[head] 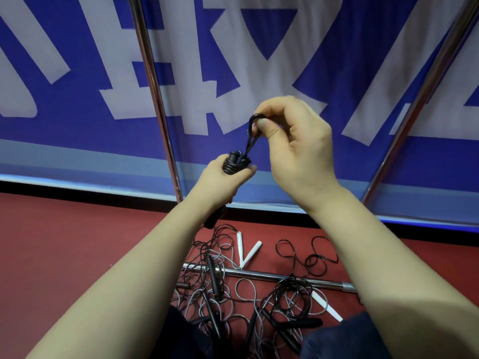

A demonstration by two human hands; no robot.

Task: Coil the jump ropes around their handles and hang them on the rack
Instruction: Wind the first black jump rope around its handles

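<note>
No legible text: only partial large white characters on the blue banner (pixel 77 130), beyond reading

A single wide-angle view from the person's head looks forward and down. Both forearms reach in from the bottom edge, with the left hand (pixel 228 174) and right hand (pixel 298 141) close at mid-frame. The banner (pixel 77 125) fills the top. The floor (pixel 77 229) and ropes (pixel 290 291) lie below.

Blue banner (pixel 77 151), white lettering, behind; red floor (pixel 64 242) below; dark trouser knee (pixel 350 338) bottom edge.
</note>
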